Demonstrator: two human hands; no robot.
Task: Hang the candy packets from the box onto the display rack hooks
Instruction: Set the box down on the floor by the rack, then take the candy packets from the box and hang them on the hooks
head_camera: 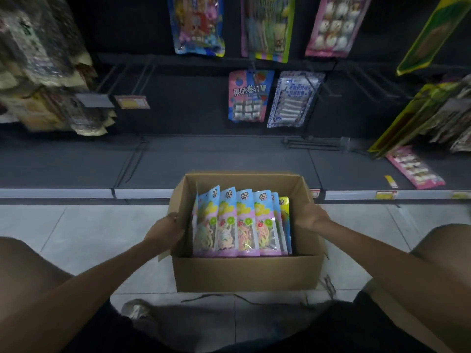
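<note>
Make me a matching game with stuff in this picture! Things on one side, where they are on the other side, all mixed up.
Things:
1. candy packets
2. far-right pink packet
3. blue-and-white packet
4. left hand

Places:
A. lying on the bottom shelf
B. standing in a row inside the cardboard box
C. gripping the box's left side
D. hanging on the display rack

Pairs: 1-B, 2-A, 3-D, 4-C

Dark shorts — bare arms, bare knees
</note>
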